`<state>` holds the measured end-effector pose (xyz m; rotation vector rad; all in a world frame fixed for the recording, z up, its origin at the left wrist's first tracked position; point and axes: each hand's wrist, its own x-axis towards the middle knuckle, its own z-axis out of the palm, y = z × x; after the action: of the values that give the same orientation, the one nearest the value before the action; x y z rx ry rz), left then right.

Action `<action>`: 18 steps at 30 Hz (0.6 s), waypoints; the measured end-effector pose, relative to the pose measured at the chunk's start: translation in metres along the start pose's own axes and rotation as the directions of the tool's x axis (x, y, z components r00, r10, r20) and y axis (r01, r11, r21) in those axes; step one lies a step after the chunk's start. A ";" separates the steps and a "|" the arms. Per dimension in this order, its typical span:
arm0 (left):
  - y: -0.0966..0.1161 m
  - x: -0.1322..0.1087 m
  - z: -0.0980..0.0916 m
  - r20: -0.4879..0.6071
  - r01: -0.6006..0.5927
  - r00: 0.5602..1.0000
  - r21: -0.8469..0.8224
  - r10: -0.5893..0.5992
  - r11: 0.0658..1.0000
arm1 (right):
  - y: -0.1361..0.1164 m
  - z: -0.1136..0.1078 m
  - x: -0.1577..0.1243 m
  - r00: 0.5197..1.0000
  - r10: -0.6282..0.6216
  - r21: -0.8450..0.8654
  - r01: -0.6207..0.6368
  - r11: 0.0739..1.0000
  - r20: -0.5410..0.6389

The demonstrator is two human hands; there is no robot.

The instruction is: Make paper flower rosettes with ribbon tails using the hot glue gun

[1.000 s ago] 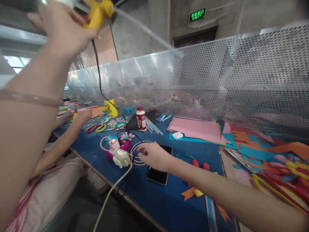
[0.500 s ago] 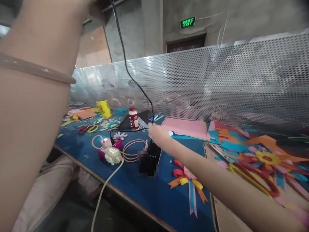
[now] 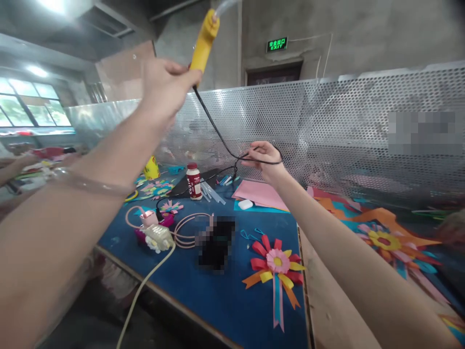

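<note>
Raised at the upper left, my left hand (image 3: 165, 89) is closed around the end of a yellow hot glue gun (image 3: 203, 46). A clear glue stick (image 3: 224, 7) pokes out of its top. The gun's black cord (image 3: 214, 127) hangs down and runs across to my right hand (image 3: 267, 160). There the cord loops around the hand, and my fingers are curled on it above the table. Below lies a paper flower rosette (image 3: 278, 261) with a pink centre, red and yellow loops and ribbon tails. Beside it is a dark, blurred-out phone (image 3: 218, 242).
A red-capped bottle (image 3: 193, 183) stands beside clear glue sticks (image 3: 213, 193). A white case (image 3: 245, 204) sits by pink paper (image 3: 259, 191). Plugs and a charger (image 3: 158, 232) with cables occupy the table's left. A perforated metal partition (image 3: 345, 121) runs behind. Another rosette (image 3: 385, 240) lies right.
My left hand has come into view with the glue gun, its forearm now lower and farther from the camera. My right hand has risen off the table, the cord now looped around it.
</note>
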<state>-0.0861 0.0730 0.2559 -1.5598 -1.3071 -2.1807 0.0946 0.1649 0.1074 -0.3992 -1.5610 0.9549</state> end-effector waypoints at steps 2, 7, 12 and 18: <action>-0.006 -0.014 0.003 0.115 -0.017 0.993 0.005 0.016 1.000 | -0.002 -0.011 0.002 0.998 -0.014 0.081 0.019 0.997 -0.064; -0.015 -0.035 0.013 0.173 0.050 0.984 -0.025 -0.045 0.998 | -0.020 -0.022 0.007 0.985 -0.051 0.166 0.079 0.983 -0.165; -0.011 -0.031 0.014 0.195 -0.022 0.980 -0.049 0.031 0.999 | -0.027 -0.018 0.011 0.997 0.043 0.111 -0.035 0.993 -0.072; -0.026 -0.045 0.028 0.198 -0.082 0.977 -0.002 0.081 0.997 | 0.010 -0.027 -0.023 0.784 0.539 -0.220 -0.492 0.842 0.309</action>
<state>-0.0614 0.0940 0.2060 -1.8346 -1.2749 -2.0138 0.1231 0.1636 0.0835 -0.8138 -1.8990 1.4179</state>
